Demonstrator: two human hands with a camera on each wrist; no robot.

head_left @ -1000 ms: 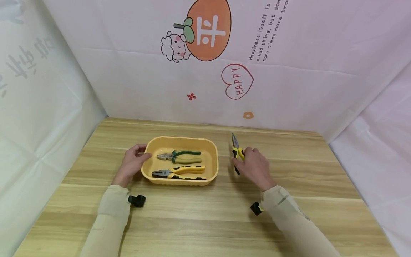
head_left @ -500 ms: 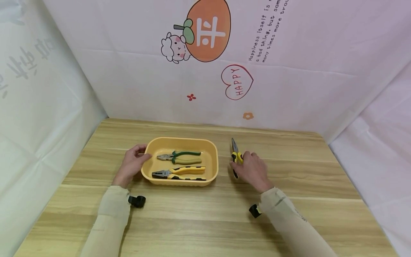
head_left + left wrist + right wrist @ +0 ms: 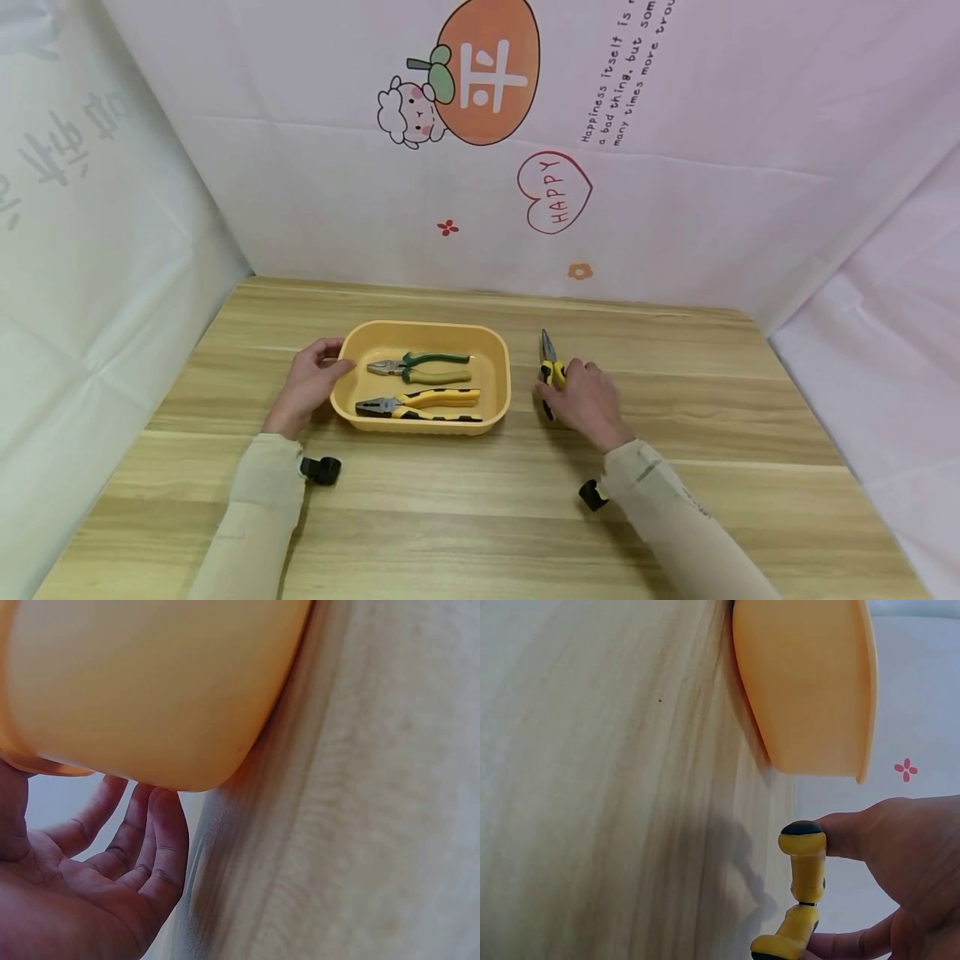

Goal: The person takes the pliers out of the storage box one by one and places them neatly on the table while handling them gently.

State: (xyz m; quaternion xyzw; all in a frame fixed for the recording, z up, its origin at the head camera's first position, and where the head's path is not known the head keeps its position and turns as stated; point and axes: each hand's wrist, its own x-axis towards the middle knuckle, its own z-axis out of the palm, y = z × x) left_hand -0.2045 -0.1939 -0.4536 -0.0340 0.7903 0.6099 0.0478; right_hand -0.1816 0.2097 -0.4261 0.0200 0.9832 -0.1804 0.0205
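Observation:
My left hand (image 3: 306,382) grips the left end of a yellow plastic basin (image 3: 420,426), its thumb over the rim and its fingers against the outer wall in the left wrist view. Inside the basin lie two pairs of pliers, heads to the left: combination pliers with green handles (image 3: 438,375) and, nearer me, a pair with yellow-and-black handles (image 3: 438,397). To the right of the basin, my right hand (image 3: 591,402) holds yellow-and-black needle-nose pliers (image 3: 550,346), nose pointing away from me. In the right wrist view the ends of their handles (image 3: 808,877) show between thumb and fingers.
The wooden table (image 3: 465,517) carries the basin near its middle. A printed white cloth (image 3: 315,192) hangs upright along the back edge, and more white cloth stands at both sides. Each wrist wears a small black camera (image 3: 322,471).
My right hand has come slightly toward me with the needle-nose pliers in its grip. The left hand and the basin have stayed where they were.

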